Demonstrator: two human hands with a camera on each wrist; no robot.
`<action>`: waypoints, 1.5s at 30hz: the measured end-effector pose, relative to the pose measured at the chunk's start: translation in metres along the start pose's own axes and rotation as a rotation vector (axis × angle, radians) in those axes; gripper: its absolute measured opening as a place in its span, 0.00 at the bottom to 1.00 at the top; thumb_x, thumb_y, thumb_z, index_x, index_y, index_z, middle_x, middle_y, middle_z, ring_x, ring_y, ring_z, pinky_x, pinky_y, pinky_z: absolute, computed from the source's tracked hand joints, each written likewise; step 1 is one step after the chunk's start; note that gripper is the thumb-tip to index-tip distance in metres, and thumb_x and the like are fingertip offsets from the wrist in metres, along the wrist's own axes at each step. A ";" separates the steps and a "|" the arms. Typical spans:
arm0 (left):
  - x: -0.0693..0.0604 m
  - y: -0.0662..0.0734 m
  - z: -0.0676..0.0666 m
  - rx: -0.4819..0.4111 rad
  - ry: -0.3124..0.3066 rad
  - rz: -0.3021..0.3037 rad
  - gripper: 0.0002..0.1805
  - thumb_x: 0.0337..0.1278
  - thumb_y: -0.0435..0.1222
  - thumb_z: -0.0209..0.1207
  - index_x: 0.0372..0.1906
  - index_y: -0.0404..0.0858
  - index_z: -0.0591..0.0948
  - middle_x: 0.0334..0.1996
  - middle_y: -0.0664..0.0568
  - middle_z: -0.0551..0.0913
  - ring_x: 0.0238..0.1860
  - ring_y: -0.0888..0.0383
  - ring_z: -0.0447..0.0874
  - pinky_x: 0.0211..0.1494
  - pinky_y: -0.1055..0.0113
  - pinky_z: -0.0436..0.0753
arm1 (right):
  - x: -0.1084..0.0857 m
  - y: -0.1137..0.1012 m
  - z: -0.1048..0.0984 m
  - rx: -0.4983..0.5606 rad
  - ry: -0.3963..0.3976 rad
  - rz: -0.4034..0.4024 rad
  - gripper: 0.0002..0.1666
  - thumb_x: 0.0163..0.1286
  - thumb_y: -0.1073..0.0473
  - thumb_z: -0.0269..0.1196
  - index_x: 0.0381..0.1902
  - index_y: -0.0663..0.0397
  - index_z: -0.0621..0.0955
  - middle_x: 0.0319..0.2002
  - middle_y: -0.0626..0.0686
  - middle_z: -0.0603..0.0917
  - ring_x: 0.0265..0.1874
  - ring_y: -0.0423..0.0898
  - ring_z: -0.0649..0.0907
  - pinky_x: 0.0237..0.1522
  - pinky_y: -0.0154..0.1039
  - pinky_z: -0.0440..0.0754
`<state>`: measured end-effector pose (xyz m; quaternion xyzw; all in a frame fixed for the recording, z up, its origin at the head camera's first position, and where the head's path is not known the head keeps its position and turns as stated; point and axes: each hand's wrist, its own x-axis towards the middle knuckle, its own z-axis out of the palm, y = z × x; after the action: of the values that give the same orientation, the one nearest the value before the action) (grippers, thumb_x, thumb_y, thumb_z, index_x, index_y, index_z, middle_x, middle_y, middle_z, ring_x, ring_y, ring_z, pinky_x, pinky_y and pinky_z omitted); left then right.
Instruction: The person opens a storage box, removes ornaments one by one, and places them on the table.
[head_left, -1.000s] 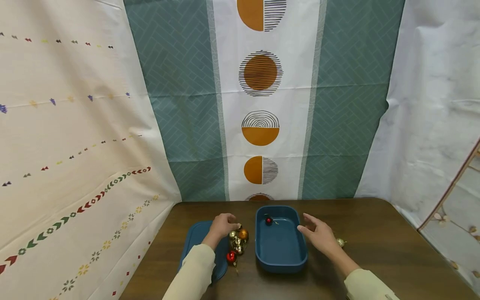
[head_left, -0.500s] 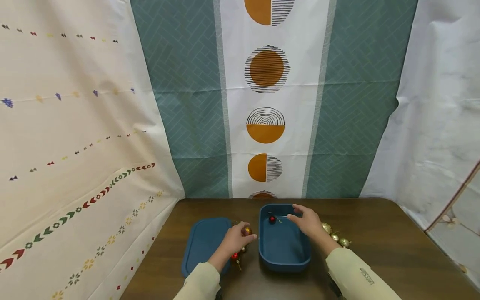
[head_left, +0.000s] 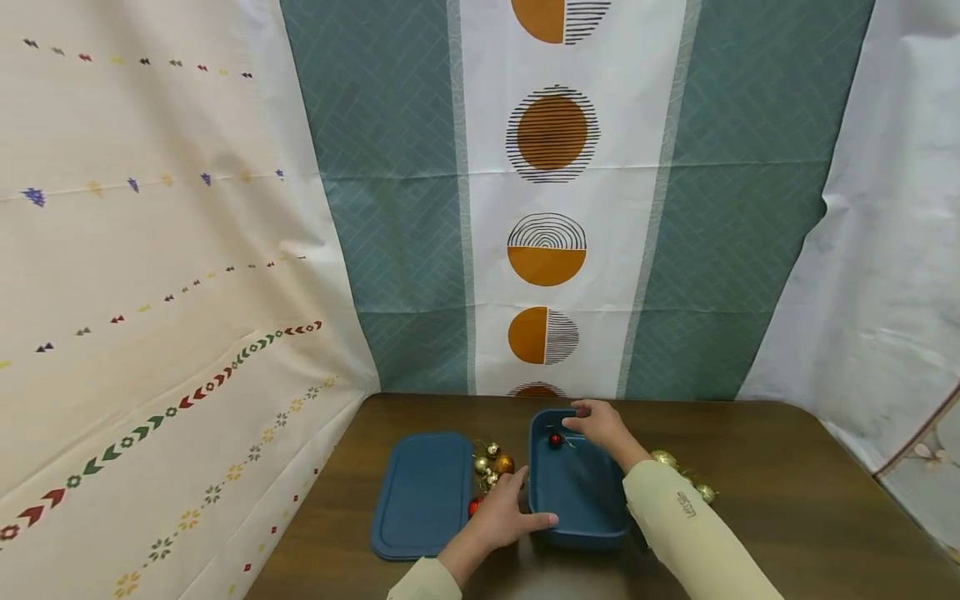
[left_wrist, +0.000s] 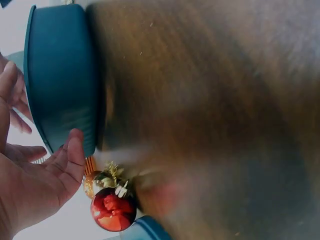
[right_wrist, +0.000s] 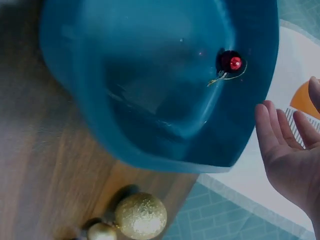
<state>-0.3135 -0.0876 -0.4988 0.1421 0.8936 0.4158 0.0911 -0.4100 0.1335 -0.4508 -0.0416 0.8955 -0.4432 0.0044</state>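
Note:
A deep blue rectangular container [head_left: 577, 492] stands on the table, with a small dark red bauble [head_left: 555, 439] at its far left inside. My left hand [head_left: 501, 515] is at its near left corner, fingers and thumb spread; whether they touch the wall I cannot tell. My right hand [head_left: 603, 429] hovers by the far right rim, its fingers [right_wrist: 270, 125] extended and holding nothing. Left of the container lie gold baubles [head_left: 481, 465], an orange bauble [head_left: 504, 464] and a shiny red bauble [left_wrist: 114, 210], partly hidden by my left hand in the head view.
A flat blue lid [head_left: 423, 496] lies on the brown table [head_left: 757, 475] left of the baubles. Glittery gold baubles [right_wrist: 141, 216] rest to the right of the container, partly behind my right sleeve. A patterned cloth [head_left: 551, 350] hangs behind the table's far edge.
My left hand has moved from over the baubles rightward and nearer to me, to the container's near left corner. My right hand has shifted left from beside the container to its far rim.

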 end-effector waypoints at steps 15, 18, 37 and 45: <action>-0.012 0.004 0.025 0.003 -0.078 0.003 0.55 0.50 0.55 0.71 0.77 0.37 0.58 0.68 0.37 0.67 0.64 0.39 0.71 0.60 0.39 0.72 | 0.013 0.033 0.024 -0.054 -0.090 0.125 0.28 0.66 0.62 0.68 0.60 0.71 0.77 0.52 0.68 0.81 0.45 0.58 0.82 0.46 0.52 0.82; -0.012 0.006 0.027 0.005 -0.086 0.000 0.54 0.49 0.55 0.72 0.77 0.38 0.59 0.67 0.39 0.69 0.63 0.40 0.72 0.59 0.39 0.73 | 0.012 0.035 0.026 -0.106 -0.089 0.112 0.26 0.65 0.62 0.68 0.58 0.70 0.78 0.55 0.69 0.79 0.50 0.60 0.81 0.49 0.54 0.81; -0.009 0.011 0.022 0.062 -0.079 -0.016 0.53 0.48 0.57 0.72 0.76 0.39 0.62 0.66 0.39 0.71 0.62 0.41 0.73 0.59 0.40 0.74 | 0.014 0.024 0.020 -0.189 -0.062 -0.030 0.12 0.63 0.67 0.69 0.43 0.68 0.85 0.36 0.57 0.86 0.34 0.51 0.85 0.45 0.50 0.84; -0.003 0.003 0.006 0.111 -0.013 0.010 0.55 0.46 0.56 0.73 0.75 0.34 0.63 0.63 0.38 0.73 0.59 0.42 0.76 0.57 0.41 0.76 | 0.017 -0.013 -0.016 0.048 -0.087 -0.032 0.18 0.70 0.68 0.63 0.54 0.74 0.79 0.46 0.64 0.84 0.43 0.58 0.86 0.45 0.46 0.85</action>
<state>-0.3082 -0.0825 -0.5004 0.1538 0.9140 0.3651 0.0868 -0.4263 0.1370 -0.4299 -0.0751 0.8827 -0.4624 0.0372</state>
